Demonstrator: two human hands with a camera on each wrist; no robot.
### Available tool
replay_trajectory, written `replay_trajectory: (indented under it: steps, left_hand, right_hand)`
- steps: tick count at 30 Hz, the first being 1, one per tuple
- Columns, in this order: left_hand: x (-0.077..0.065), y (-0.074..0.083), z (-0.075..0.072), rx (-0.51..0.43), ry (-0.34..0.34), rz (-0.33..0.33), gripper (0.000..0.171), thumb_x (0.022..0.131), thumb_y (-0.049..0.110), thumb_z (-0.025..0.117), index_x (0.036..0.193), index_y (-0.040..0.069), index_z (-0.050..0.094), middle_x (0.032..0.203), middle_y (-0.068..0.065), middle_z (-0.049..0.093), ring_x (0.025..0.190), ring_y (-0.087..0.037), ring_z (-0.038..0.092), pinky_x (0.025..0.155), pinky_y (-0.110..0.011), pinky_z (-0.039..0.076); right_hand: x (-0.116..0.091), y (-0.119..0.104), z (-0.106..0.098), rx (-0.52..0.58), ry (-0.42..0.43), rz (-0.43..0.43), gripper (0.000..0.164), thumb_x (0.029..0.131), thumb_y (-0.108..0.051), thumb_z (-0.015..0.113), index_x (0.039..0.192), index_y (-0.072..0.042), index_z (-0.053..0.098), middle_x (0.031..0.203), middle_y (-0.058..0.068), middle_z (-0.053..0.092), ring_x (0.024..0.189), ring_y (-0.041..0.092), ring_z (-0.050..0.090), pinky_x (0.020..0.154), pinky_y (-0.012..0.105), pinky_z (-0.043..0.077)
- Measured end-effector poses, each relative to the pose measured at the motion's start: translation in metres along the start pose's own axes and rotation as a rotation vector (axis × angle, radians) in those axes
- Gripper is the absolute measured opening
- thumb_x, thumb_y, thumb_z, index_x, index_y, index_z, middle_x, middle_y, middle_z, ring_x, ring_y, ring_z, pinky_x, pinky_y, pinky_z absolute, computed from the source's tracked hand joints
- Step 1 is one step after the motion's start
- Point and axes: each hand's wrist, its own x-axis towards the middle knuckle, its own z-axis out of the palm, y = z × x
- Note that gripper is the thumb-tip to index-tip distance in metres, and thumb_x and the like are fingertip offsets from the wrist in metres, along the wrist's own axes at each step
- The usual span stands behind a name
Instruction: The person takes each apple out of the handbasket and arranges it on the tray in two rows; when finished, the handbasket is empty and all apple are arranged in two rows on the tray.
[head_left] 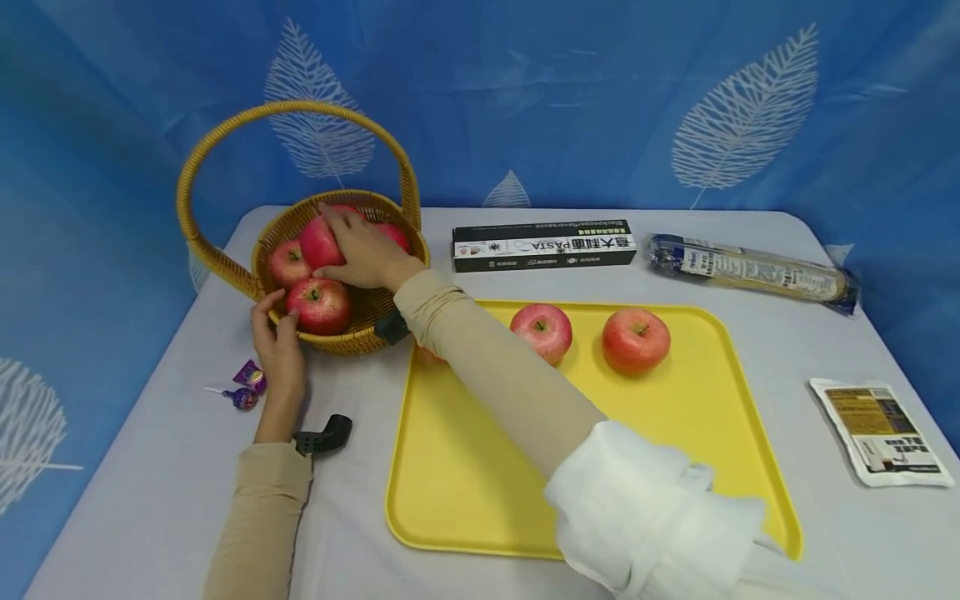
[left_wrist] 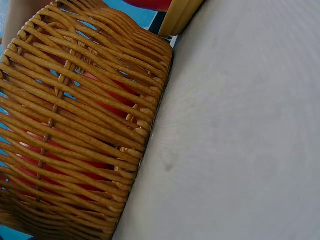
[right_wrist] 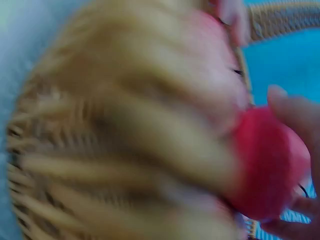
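Observation:
A wicker basket [head_left: 358, 342] with a tall arched handle stands at the back left, holding several red apples. My right hand [head_left: 367, 254] reaches into it and grips an apple [head_left: 318, 243] lying on top of the others; the right wrist view shows thumb and fingers around that apple [right_wrist: 265, 162]. At the near left side of the basket, my left hand [head_left: 281, 354] holds the rim, its fingertips close to a front apple [head_left: 321, 306]. In the left wrist view the woven basket wall [left_wrist: 85, 120] fills the left half, and red apples show through its gaps.
A yellow tray [head_left: 480, 500] carries apples [head_left: 636, 341] along its back edge, partly under my right arm. Behind it lie a black pasta box [head_left: 543, 245] and a long noodle packet [head_left: 753, 271]. A pouch [head_left: 879, 432] lies right; a lollipop [head_left: 243, 398] and purple candy [head_left: 251, 376] lie left.

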Motion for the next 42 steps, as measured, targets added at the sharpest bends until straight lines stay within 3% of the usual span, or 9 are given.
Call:
replay_trajectory:
  steps: [6,10,15,19,22,26,33,37,42]
  left_hand:
    - [0.000,-0.002,0.004,0.017,-0.002,0.023,0.033,0.091,0.018,0.039,0.124,0.015,0.045,0.136,-0.001,0.037,0.133,-0.006,0.025,0.112,-0.028,0.015]
    - [0.001,-0.004,0.003,0.009,0.018,0.029,0.032,0.091,0.016,0.039,0.122,0.015,0.046,0.130,0.004,0.041,0.129,-0.006,0.028,0.110,-0.026,0.017]
    - [-0.004,0.007,0.004,-0.024,0.003,0.020,0.034,0.090,0.012,0.038,0.124,0.009,0.045,0.127,0.007,0.041,0.127,-0.007,0.029,0.108,-0.026,0.019]
    - [-0.003,0.004,0.004,-0.022,0.003,0.021,0.034,0.090,0.012,0.039,0.124,0.009,0.045,0.125,0.009,0.041,0.127,-0.007,0.029,0.107,-0.025,0.020]
    - [0.003,-0.006,0.001,-0.012,0.017,0.034,0.033,0.091,0.013,0.039,0.123,0.012,0.046,0.124,0.011,0.041,0.127,-0.006,0.030,0.107,-0.023,0.020]
    - [0.004,-0.007,0.001,-0.015,0.016,0.044,0.032,0.091,0.013,0.039,0.122,0.013,0.046,0.124,0.011,0.040,0.128,-0.006,0.029,0.108,-0.022,0.020]
    - [-0.001,-0.006,0.004,-0.016,0.020,0.038,0.032,0.091,0.014,0.039,0.122,0.011,0.046,0.122,0.012,0.041,0.125,-0.005,0.031,0.106,-0.021,0.022]
    - [0.000,-0.007,0.004,-0.008,0.015,0.044,0.032,0.091,0.014,0.039,0.122,0.012,0.046,0.122,0.013,0.041,0.124,-0.004,0.032,0.105,-0.021,0.023]
    - [0.003,-0.008,0.003,-0.015,0.019,0.042,0.032,0.091,0.014,0.039,0.123,0.013,0.045,0.124,0.012,0.040,0.126,-0.006,0.031,0.106,-0.022,0.022]
  right_hand:
    - [-0.005,0.001,0.009,0.071,0.119,0.014,0.087,0.082,-0.036,0.062,0.146,-0.017,0.007,0.144,0.011,0.027,0.123,0.019,0.044,0.099,0.029,0.039]
    - [-0.021,0.003,-0.007,0.204,0.148,-0.072,0.082,0.077,-0.035,0.068,0.142,-0.020,0.022,0.134,0.008,0.034,0.112,0.016,0.049,0.092,0.024,0.043]
    - [-0.071,0.014,-0.048,0.275,0.189,-0.229,0.072,0.075,-0.035,0.069,0.138,-0.024,0.036,0.130,0.005,0.035,0.111,0.013,0.046,0.089,0.019,0.042]
    - [-0.128,0.048,-0.077,0.232,0.295,-0.314,0.070,0.072,-0.036,0.071,0.135,-0.023,0.043,0.125,0.007,0.038,0.108,0.015,0.047,0.086,0.025,0.044]
    - [-0.174,0.082,-0.093,0.200,0.333,-0.230,0.070,0.070,-0.033,0.073,0.133,-0.025,0.044,0.125,0.009,0.037,0.109,0.017,0.045,0.085,0.033,0.046]
    - [-0.239,0.131,-0.104,0.161,0.354,0.010,0.071,0.069,-0.022,0.075,0.133,-0.028,0.045,0.128,0.013,0.034,0.112,0.025,0.041,0.082,0.044,0.047]
    - [-0.341,0.199,-0.086,0.084,0.290,0.319,0.075,0.067,-0.014,0.077,0.133,-0.018,0.044,0.128,0.023,0.030,0.109,0.040,0.037,0.078,0.060,0.042]
    - [-0.379,0.219,-0.062,0.106,0.241,0.416,0.075,0.067,-0.015,0.078,0.133,-0.014,0.043,0.126,0.026,0.029,0.107,0.043,0.035,0.077,0.063,0.041]
    - [-0.396,0.225,-0.041,0.135,0.250,0.408,0.074,0.068,-0.010,0.076,0.133,-0.014,0.042,0.129,0.026,0.027,0.110,0.043,0.033,0.078,0.063,0.040]
